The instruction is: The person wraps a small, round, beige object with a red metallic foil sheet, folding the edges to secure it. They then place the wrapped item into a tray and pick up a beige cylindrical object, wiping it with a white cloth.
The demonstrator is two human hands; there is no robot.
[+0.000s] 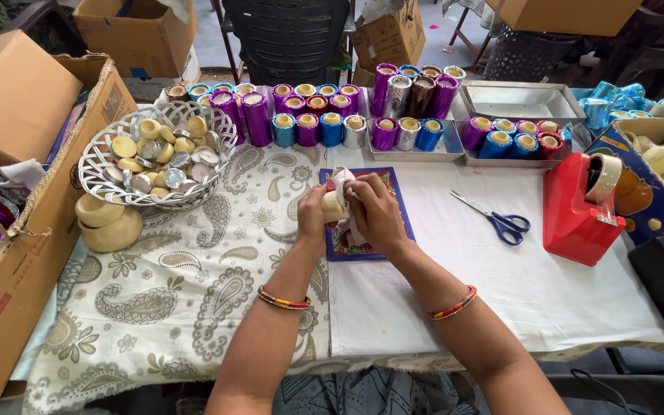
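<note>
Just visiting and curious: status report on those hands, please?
Left hand grips small cream candle. Right hand presses white cloth on it. Blue mat below; scissors lie apart.

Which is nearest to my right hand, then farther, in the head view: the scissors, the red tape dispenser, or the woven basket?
From the right hand:
1. Scissors, just to its right.
2. Red tape dispenser, farther right.
3. Woven basket, far left, past the left hand.

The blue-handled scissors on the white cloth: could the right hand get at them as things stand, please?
Probably yes. The scissors lie in the open on the white cloth, to the right of the right hand, with nothing between them. That hand would first have to let go of the pale candle and cloth piece that both hands hold.
</note>
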